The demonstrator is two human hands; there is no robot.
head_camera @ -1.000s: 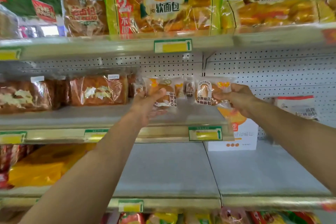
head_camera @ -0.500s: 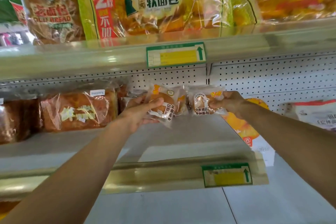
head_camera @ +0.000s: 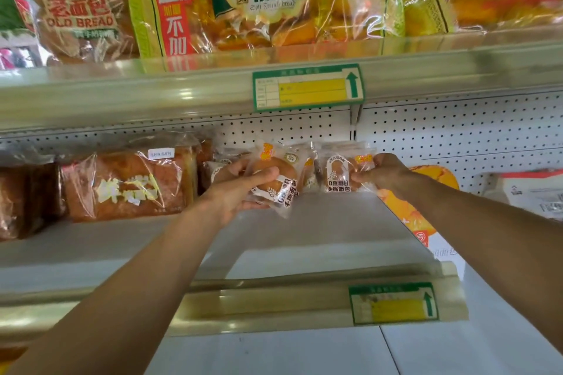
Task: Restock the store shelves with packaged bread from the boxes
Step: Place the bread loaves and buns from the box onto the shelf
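Both arms reach into the middle shelf [head_camera: 304,228]. My left hand [head_camera: 234,192] grips a small clear packet with a round bun [head_camera: 274,176], tilted, thumb across its front. My right hand [head_camera: 384,173] pinches a second small bun packet [head_camera: 338,173] by its right edge, held upright just above the shelf. More small packets [head_camera: 310,173] stand between and behind these two, against the pegboard back.
Wrapped brown loaves [head_camera: 128,186] fill the shelf's left part. An orange and white box [head_camera: 420,216] stands right of the shelf, a white bag [head_camera: 530,192] beyond it. Large bread bags [head_camera: 262,0] line the top shelf. Price tags [head_camera: 307,88] mark the rails.
The view has come closer to the shelf and tilted up. Both hands have pushed slightly deeper into the middle shelf with their packets still held.
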